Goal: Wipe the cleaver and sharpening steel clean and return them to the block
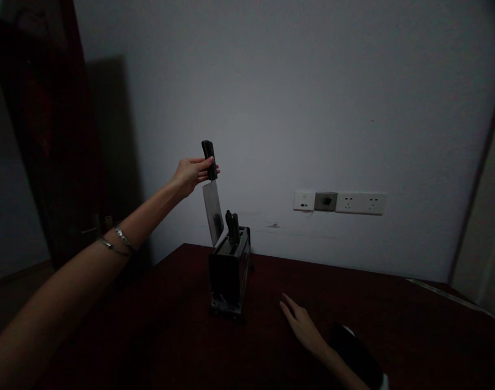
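Observation:
My left hand [192, 172] grips the black handle of a broad-bladed kitchen knife [212, 206], fingers closed round it. The blade points down, and its lower end is at the left side of the knife block's top; I cannot tell whether the tip is inside a slot. The dark knife block [226, 279] stands upright on the table, with black handles [232, 226] sticking up from its top. To the right of the block, my right hand [304, 327] lies on the table with its fingers stretched out, holding nothing.
A dark red table [312, 281] reaches back to a pale wall [271, 108]. Low on the wall is a row of sockets [359, 203]. A dark object with a white edge [355, 352] lies beside my right forearm. A dark door [64, 135] stands at the left.

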Motion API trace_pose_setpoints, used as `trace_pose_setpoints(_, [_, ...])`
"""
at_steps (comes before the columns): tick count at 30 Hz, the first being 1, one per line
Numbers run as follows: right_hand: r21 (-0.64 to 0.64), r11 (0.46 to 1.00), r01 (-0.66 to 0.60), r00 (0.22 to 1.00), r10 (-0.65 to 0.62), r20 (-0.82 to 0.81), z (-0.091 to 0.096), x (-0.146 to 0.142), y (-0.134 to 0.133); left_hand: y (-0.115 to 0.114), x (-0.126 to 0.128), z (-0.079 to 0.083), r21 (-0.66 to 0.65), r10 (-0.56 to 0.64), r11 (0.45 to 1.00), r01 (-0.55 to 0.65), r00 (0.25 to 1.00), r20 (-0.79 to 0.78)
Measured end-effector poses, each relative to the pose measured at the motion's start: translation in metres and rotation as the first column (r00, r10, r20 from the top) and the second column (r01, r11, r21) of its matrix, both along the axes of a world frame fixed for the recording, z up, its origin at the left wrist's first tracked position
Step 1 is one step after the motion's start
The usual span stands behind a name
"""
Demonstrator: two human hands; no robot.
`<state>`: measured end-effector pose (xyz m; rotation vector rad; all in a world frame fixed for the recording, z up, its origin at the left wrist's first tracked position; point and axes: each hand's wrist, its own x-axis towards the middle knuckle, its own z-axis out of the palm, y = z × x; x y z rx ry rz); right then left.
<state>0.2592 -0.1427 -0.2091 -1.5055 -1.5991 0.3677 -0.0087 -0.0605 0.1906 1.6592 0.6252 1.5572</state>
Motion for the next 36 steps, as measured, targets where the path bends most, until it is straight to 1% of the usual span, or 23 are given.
trace_pose_setpoints(3, [-0.064,0.998,-0.002,1.0,0.003,0.019,-0.01,-0.002,0.0,0.015,-0.003,-0.004,-0.041,0.007,0.999,-0.006,1.0,0.017])
trace_pose_setpoints(8, [-0.133,0.991,-0.02,1.0,0.022,0.015,-0.009,-0.004,-0.001,0.03,-0.004,-0.013,-0.069,0.019,0.997,-0.017,1.0,0.02])
trace_pose_setpoints(15, [-0.117,0.992,-0.037,0.999,0.041,0.028,-0.01,-0.003,-0.001,0.036,0.003,-0.02,-0.086,-0.009,0.996,0.01,1.0,0.009])
trace_pose_setpoints(20, [-0.135,0.99,-0.041,0.998,0.047,0.039,-0.009,-0.003,-0.003,0.037,0.007,-0.023,-0.088,-0.021,0.996,0.02,1.0,-0.009])
trace_pose_setpoints(29, [-0.085,0.996,-0.037,0.999,0.039,0.025,-0.017,-0.001,0.002,0.043,0.008,-0.03,-0.091,-0.025,0.996,0.023,0.999,-0.025])
trace_pose_setpoints(36, [-0.087,0.996,-0.036,0.999,0.039,0.028,-0.017,0.0,0.001,0.049,0.008,-0.035,-0.113,-0.034,0.993,0.031,0.999,-0.03])
